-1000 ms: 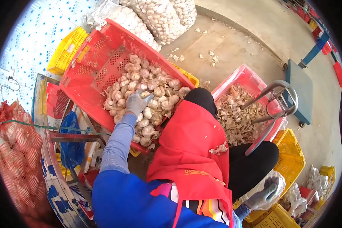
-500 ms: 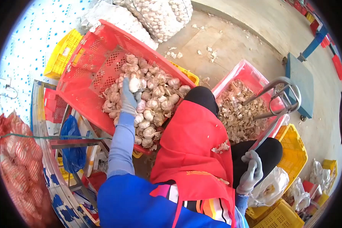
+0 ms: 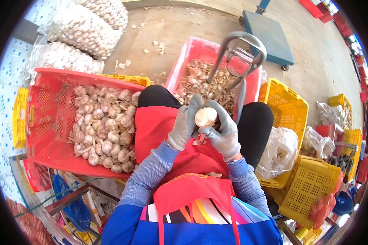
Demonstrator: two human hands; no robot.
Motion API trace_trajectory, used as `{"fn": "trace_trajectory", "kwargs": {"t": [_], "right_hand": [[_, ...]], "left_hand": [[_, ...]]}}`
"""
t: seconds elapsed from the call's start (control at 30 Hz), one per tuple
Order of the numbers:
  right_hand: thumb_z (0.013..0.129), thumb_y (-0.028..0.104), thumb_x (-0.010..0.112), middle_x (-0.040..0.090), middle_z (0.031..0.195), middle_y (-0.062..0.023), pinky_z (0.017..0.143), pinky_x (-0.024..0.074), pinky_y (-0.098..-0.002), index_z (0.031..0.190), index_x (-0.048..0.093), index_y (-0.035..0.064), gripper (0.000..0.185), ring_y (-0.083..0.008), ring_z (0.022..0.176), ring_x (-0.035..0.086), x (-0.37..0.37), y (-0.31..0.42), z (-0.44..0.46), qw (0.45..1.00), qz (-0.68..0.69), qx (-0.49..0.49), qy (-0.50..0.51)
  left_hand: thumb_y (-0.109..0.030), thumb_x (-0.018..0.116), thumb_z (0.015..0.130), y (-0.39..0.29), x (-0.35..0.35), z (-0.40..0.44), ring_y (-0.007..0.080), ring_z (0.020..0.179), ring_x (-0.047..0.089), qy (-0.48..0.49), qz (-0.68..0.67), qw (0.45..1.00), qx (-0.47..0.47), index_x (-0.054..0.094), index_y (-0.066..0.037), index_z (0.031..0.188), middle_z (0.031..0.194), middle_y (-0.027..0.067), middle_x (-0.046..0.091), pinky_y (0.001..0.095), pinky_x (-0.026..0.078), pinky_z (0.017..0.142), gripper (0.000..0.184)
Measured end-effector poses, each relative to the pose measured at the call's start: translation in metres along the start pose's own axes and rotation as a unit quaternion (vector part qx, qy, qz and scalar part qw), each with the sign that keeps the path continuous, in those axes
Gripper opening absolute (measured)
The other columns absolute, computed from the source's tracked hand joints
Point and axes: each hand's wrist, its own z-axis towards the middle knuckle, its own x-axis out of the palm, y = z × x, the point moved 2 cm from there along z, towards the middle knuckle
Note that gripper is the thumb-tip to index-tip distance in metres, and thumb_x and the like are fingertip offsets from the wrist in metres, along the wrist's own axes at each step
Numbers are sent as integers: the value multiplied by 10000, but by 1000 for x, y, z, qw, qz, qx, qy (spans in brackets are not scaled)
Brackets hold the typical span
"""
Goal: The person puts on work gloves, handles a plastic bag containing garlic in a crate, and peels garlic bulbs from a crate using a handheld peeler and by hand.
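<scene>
A white garlic bulb [image 3: 205,117] is held between both gloved hands over my lap, near the edge of the red tub of peelings [image 3: 184,55]. My left hand [image 3: 185,123] presses against the bulb's left side, fingers pointing up. My right hand [image 3: 223,132] is wrapped round its right side, the thumb below it. Beneath the hands, small pink skin scraps [image 3: 199,140] show against my red apron [image 3: 171,163]. On the left, a red crate [image 3: 45,151] holds many garlic bulbs [image 3: 106,122].
A curved metal handle [image 3: 259,47] rises over the tub. Sacks of garlic [image 3: 84,30] stand at the upper left, and a blue platform [image 3: 268,36] sits at the upper right. Yellow crates [image 3: 310,185] and a plastic bag [image 3: 278,151] are on the right.
My left hand has lifted a bulb from the red crate and moved right to my lap. My right hand has come up and in to meet it. The view has turned rightward.
</scene>
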Motion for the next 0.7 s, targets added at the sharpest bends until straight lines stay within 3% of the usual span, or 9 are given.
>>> {"fn": "trace_trajectory", "kwargs": {"t": [0.13, 0.17, 0.27, 0.37, 0.47, 0.53, 0.6, 0.63, 0.7], "right_hand": [[821, 117, 828, 665, 1190, -102, 911, 544, -301, 1399, 539, -13, 659, -172, 1067, 658, -27, -5, -10, 998, 37, 28, -30], [853, 111, 804, 667, 1168, -91, 892, 549, -289, 1397, 542, -14, 617, -153, 1053, 655, -32, -6, -10, 993, 93, 58, -44], [957, 95, 690, 693, 1041, -73, 760, 576, -263, 1373, 569, -17, 447, -126, 860, 685, -44, -10, -8, 982, 139, 119, -44], [979, 73, 641, 690, 940, -53, 638, 558, -257, 1351, 592, -12, 384, -105, 706, 663, -41, -10, -6, 990, 59, 120, -54], [1001, 57, 601, 675, 872, -43, 567, 527, -250, 1332, 612, 1, 336, -95, 644, 645, -48, -12, -3, 991, -78, 52, -92], [945, -55, 571, 657, 901, -84, 652, 531, -258, 1304, 628, 12, 370, -126, 720, 641, -53, -10, -4, 978, 53, 31, -201], [892, -102, 579, 622, 1039, -100, 756, 527, -274, 1354, 587, -8, 471, -138, 838, 614, -69, -15, 10, 945, -165, -132, -251], [883, -92, 593, 594, 1175, -122, 824, 516, -296, 1407, 532, -21, 532, -166, 908, 593, -66, -19, 8, 972, -60, -44, -223], [885, -3, 651, 604, 1230, -151, 868, 512, -354, 1438, 496, -16, 575, -234, 933, 596, -69, -14, 10, 970, -161, -8, -184]], "left_hand": [[-317, 534, 1072, 9, 13, 14, 72, 659, 628, -84, 158, 975, 129, 734, 4, 1021, 766, 15, 699, 242, 506, 593, 382], [-178, 615, 1027, 3, 14, 12, 82, 797, 657, -105, 68, 977, 173, 702, 13, 1191, 952, 40, 731, 254, 544, 687, 266], [-209, 676, 991, -2, 15, 3, 153, 1102, 618, 77, -104, 981, 145, 417, -11, 1507, 1347, 84, 606, 302, 523, 970, 610], [-285, 734, 950, -1, 14, 5, 195, 1234, 576, 231, -17, 965, 125, 352, -17, 1542, 1439, 94, 540, 328, 495, 1046, 754], [-330, 755, 916, 16, 13, 16, 220, 1302, 550, 250, -220, 942, 42, 371, -17, 1530, 1459, 105, 519, 356, 509, 1055, 790], [-289, 763, 911, 23, 17, 22, 244, 1326, 542, 255, -355, 899, 20, 373, -25, 1530, 1465, 117, 511, 390, 513, 1065, 778], [-275, 767, 907, 27, 19, 31, 249, 1323, 546, 227, -393, 890, 38, 373, -32, 1533, 1454, 119, 521, 405, 506, 1074, 779], [-243, 765, 907, 31, 19, 39, 245, 1313, 551, 210, -398, 892, 39, 372, -45, 1539, 1439, 110, 533, 413, 505, 1071, 770], [-232, 761, 910, 34, 21, 56, 235, 1299, 558, 187, -398, 897, 47, 371, -56, 1543, 1430, 97, 540, 403, 508, 1063, 764]]}}
